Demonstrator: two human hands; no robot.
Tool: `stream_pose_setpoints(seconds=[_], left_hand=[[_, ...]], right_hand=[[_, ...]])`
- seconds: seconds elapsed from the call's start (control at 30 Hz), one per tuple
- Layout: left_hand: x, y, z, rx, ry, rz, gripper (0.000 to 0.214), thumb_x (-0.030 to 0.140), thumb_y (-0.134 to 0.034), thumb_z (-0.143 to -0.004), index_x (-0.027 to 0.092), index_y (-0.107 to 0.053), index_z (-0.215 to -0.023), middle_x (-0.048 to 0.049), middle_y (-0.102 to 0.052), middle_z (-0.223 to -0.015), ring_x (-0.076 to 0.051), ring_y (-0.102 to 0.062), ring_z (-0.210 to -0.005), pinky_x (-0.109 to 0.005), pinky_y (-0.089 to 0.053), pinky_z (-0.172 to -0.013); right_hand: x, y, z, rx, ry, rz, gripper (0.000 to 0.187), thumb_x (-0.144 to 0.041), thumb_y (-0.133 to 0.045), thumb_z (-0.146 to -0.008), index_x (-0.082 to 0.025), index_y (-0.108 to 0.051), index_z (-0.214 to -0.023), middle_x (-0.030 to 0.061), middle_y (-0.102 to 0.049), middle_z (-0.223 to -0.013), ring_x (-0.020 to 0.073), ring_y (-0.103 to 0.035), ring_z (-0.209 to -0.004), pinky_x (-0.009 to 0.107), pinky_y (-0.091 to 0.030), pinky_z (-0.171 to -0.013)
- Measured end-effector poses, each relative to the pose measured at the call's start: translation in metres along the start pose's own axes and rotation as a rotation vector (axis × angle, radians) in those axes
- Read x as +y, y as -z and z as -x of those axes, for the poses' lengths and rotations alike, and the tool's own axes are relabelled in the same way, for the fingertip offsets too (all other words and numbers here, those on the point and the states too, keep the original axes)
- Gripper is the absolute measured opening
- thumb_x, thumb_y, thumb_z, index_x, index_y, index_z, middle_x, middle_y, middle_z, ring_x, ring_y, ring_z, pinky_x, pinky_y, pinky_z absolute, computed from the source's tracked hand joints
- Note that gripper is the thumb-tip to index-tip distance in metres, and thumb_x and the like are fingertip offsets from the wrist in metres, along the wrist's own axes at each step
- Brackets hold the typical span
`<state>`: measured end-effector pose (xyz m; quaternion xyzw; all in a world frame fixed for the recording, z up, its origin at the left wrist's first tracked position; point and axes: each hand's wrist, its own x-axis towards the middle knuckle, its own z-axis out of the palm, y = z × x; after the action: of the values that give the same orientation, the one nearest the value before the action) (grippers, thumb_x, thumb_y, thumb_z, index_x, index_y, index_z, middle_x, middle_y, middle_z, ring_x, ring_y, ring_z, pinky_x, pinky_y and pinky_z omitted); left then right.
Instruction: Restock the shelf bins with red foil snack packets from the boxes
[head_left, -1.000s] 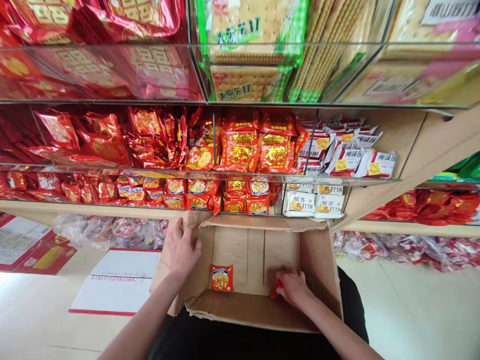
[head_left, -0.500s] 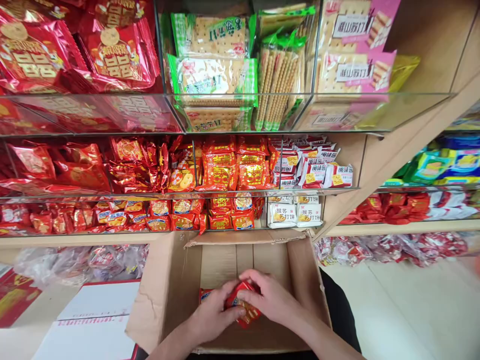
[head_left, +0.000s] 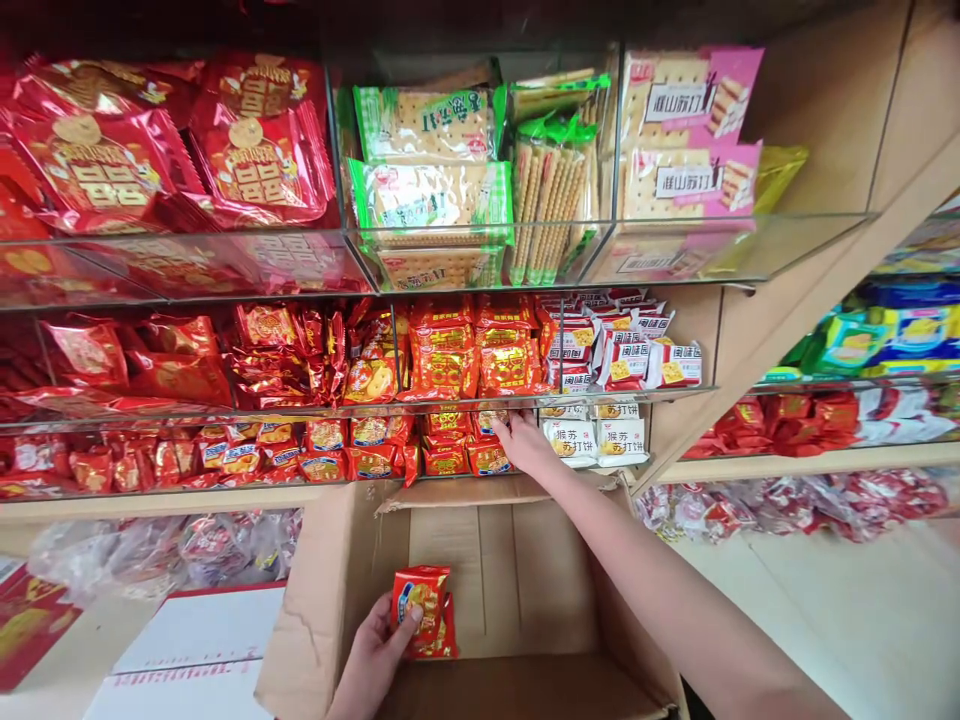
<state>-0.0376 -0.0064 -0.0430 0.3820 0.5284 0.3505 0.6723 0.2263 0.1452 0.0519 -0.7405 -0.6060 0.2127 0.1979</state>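
My left hand [head_left: 380, 645] pinches red snack packets [head_left: 421, 612] over the left part of an open cardboard box [head_left: 450, 560]; at least two overlap, and my thumb lies across the front one. My right hand [head_left: 527, 442] reaches over the box to the lowest shelf row. There its fingers are closed around the edge of a red snack packet [head_left: 489, 424], which sits above another red packet [head_left: 491, 458]. Part of the upper packet is hidden behind my fingers. White cracker packets [head_left: 622, 440] lie just right of that hand.
Clear dividers and a front lip [head_left: 450, 405] edge the shelf rows of wrapped biscuits. Green-edged cracker packs [head_left: 431, 195] fill an upper compartment. A white carton [head_left: 195, 640] stands left of the box, with plastic-bagged goods [head_left: 202, 545] behind it.
My hands have parted. The right one has risen from the box to the lowest shelf row, while the left has shifted left and down, still holding red packets. The view has tilted slightly upward.
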Motion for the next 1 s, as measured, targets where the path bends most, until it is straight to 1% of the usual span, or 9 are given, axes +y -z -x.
stream_pose_setpoints(seconds=[0.07,0.17,0.33,0.43,0.53,0.67,0.77,0.83,1.0], left_hand=[[-0.004,0.002,0.001,0.042,0.04,0.019,0.033,0.038,-0.063,-0.07,0.019,-0.054,-0.095,-0.0018,-0.068,-0.085,-0.015,-0.063,-0.07,-0.024,-0.049,-0.061],[-0.002,0.001,0.0,0.099,0.057,0.032,0.035,0.039,-0.068,-0.064,0.019,-0.056,-0.091,-0.0008,-0.069,-0.081,-0.014,-0.062,-0.064,-0.021,-0.047,-0.055],[-0.002,-0.002,-0.003,0.081,0.057,0.057,0.037,0.038,-0.07,-0.062,0.019,-0.058,-0.091,-0.0002,-0.069,-0.08,-0.013,-0.061,-0.06,-0.021,-0.047,-0.053],[-0.003,-0.002,-0.004,0.09,0.064,0.038,0.037,0.039,-0.069,-0.063,0.019,-0.057,-0.091,-0.0002,-0.069,-0.082,-0.012,-0.061,-0.062,-0.02,-0.047,-0.052],[-0.001,-0.004,-0.004,0.112,0.057,0.013,0.036,0.039,-0.07,-0.062,0.019,-0.058,-0.089,0.0001,-0.07,-0.081,-0.012,-0.061,-0.059,-0.019,-0.046,-0.049],[-0.003,-0.003,-0.005,0.07,0.061,0.046,0.035,0.039,-0.069,-0.063,0.021,-0.058,-0.09,0.0,-0.07,-0.085,-0.017,-0.064,-0.07,-0.025,-0.051,-0.058],[-0.01,0.001,-0.008,0.045,0.061,0.073,0.037,0.041,-0.07,-0.061,0.021,-0.059,-0.089,-0.0008,-0.07,-0.086,-0.021,-0.065,-0.077,-0.03,-0.053,-0.063],[-0.015,0.004,-0.011,0.06,0.059,0.075,0.039,0.042,-0.071,-0.059,0.021,-0.059,-0.089,-0.0009,-0.07,-0.086,-0.022,-0.065,-0.08,-0.033,-0.053,-0.068],[-0.021,0.008,-0.016,0.072,0.056,0.072,0.035,0.041,-0.071,-0.06,0.022,-0.058,-0.086,0.0008,-0.07,-0.084,-0.021,-0.064,-0.081,-0.03,-0.053,-0.068]], right_hand=[[0.001,-0.001,-0.006,-0.012,-0.031,0.021,0.057,-0.049,-0.025,-0.087,-0.006,-0.044,-0.12,0.0223,-0.038,-0.128,0.0277,-0.045,-0.113,0.036,-0.036,-0.089],[0.003,-0.003,-0.01,-0.011,-0.05,0.049,0.055,-0.047,-0.027,-0.087,-0.007,-0.043,-0.12,0.0224,-0.04,-0.128,0.0274,-0.047,-0.111,0.035,-0.036,-0.087],[0.002,-0.008,0.002,0.039,-0.031,0.075,0.054,-0.046,-0.031,-0.086,-0.01,-0.035,-0.126,0.022,-0.03,-0.134,0.0281,-0.049,-0.108,0.036,-0.039,-0.083],[0.001,-0.01,0.013,0.095,-0.011,0.079,0.05,-0.041,-0.037,-0.085,-0.014,-0.033,-0.127,0.019,-0.027,-0.135,0.0268,-0.051,-0.105,0.034,-0.041,-0.08],[0.0,-0.013,0.018,0.159,0.059,0.101,0.051,-0.036,-0.048,-0.08,-0.021,-0.03,-0.126,0.0145,-0.033,-0.128,0.024,-0.055,-0.099,0.031,-0.043,-0.075],[-0.002,-0.016,0.016,0.175,0.095,0.146,0.057,-0.036,-0.053,-0.077,-0.023,-0.027,-0.126,0.0125,-0.042,-0.114,0.0236,-0.058,-0.087,0.031,-0.045,-0.065],[-0.005,-0.02,0.013,0.174,0.084,0.135,0.05,-0.037,-0.052,-0.078,-0.019,-0.031,-0.119,0.0112,-0.047,-0.105,0.0222,-0.059,-0.081,0.03,-0.044,-0.061],[-0.007,-0.023,0.011,0.195,0.078,0.12,0.042,-0.038,-0.049,-0.08,-0.017,-0.035,-0.114,0.0102,-0.048,-0.101,0.0215,-0.059,-0.08,0.03,-0.044,-0.061],[-0.011,-0.024,0.005,0.218,0.059,0.095,0.04,-0.035,-0.042,-0.083,-0.02,-0.032,-0.119,0.0111,-0.046,-0.105,0.0212,-0.059,-0.081,0.03,-0.044,-0.06]])
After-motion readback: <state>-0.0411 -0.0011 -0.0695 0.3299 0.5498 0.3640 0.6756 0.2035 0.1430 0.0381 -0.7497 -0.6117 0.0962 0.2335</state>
